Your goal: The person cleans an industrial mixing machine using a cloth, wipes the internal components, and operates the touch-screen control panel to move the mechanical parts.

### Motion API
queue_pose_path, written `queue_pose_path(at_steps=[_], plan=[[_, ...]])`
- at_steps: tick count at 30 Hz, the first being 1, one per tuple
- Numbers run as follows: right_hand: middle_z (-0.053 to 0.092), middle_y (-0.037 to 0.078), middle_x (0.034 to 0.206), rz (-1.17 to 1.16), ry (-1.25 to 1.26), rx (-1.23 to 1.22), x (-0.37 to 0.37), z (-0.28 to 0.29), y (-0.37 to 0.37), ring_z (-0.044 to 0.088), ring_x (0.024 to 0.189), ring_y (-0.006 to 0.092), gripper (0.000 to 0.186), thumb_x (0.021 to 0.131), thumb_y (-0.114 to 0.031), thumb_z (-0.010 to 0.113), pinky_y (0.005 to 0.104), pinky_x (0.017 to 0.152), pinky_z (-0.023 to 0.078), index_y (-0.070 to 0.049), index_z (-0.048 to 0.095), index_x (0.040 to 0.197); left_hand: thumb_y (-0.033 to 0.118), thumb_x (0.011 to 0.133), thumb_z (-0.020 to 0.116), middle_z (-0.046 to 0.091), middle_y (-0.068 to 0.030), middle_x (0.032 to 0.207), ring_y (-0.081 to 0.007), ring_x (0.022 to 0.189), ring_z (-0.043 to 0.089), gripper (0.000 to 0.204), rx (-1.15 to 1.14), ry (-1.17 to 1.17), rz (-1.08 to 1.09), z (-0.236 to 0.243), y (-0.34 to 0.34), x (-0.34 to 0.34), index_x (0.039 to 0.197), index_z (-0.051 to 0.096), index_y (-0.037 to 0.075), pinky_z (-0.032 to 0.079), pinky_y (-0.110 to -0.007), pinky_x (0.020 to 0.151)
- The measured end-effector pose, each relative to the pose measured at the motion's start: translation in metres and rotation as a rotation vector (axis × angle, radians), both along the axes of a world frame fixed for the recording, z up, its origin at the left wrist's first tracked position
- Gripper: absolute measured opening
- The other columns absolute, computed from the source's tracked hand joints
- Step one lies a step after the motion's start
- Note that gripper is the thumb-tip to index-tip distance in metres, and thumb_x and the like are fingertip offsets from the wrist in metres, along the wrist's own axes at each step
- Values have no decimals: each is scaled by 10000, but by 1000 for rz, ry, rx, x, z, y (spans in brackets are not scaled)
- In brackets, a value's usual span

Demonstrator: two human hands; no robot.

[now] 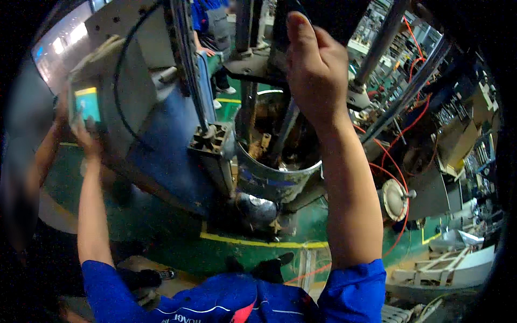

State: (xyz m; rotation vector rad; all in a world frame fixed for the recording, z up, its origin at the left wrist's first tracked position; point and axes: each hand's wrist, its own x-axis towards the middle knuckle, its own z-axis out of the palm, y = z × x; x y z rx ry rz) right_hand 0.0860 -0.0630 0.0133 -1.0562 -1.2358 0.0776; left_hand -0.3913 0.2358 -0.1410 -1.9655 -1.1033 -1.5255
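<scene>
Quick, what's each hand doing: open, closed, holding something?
Left hand: at the teal screen; open or closed unclear.
Right hand: curled closed by the dark panel; hold unclear.

The floor over here is painted green [188, 259], a curving yellow stripe [258, 242] running across it. A dark shoe [286, 259] rests at the near side; a co-worker's white shoes [226, 90] stand far off, left of centre.
</scene>
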Motion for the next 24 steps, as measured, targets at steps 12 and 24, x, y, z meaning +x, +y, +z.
queue_pose_path(at_steps=[12,24], plan=[[460,-62,646,107,57,1,-10,10,-7,391,598,50,442,1063,-389,543,279,531,312,-31,628,819,384,1033,543,572,-232,1327,-380,1237,515,475,61,68,-4,6,10,-24,1378,593,62,379,-456,1078],[470,-62,653,97,142,-42,-16,16,-8,410,595,48,442,1059,-379,556,268,524,321,-17,636,819,341,1052,524,609,-174,1356,-346,1223,489,448,42,95,-18,4,17,-34,1436,561,111,350,-432,1075]])
